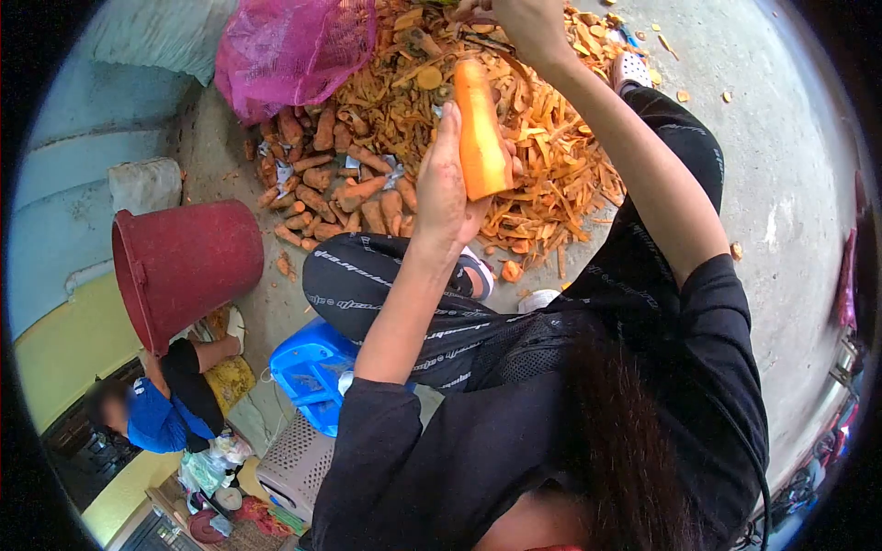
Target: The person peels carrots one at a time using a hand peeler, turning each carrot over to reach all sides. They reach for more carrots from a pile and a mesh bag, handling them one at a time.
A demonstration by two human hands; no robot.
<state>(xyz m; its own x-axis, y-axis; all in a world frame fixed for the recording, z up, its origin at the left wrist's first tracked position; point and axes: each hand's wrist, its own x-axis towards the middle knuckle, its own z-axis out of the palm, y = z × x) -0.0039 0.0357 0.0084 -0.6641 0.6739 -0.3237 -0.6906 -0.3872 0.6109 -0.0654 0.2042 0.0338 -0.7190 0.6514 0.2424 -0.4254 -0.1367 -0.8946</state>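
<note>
My left hand [443, 188] is closed around the lower part of a thick, peeled carrot [482, 129], its cut flat end turned toward me and its narrower end pointing away. My right hand [528, 23] is at the top edge of the view, beyond the carrot's narrow end, with its fingers bent. What it grips is mostly cut off by the frame; a thin dark strip hangs near it. Under both hands spreads a heap of orange peelings [551, 174]. Unpeeled carrots [317, 188] lie in a pile left of my left hand.
A pink mesh sack [285, 55] sits behind the unpeeled carrots. To the left are a tilted red bucket [197, 262], a blue plastic container [312, 372] and a grey perforated crate [294, 464]. Another person in a blue top [165, 413] sits beside the bucket.
</note>
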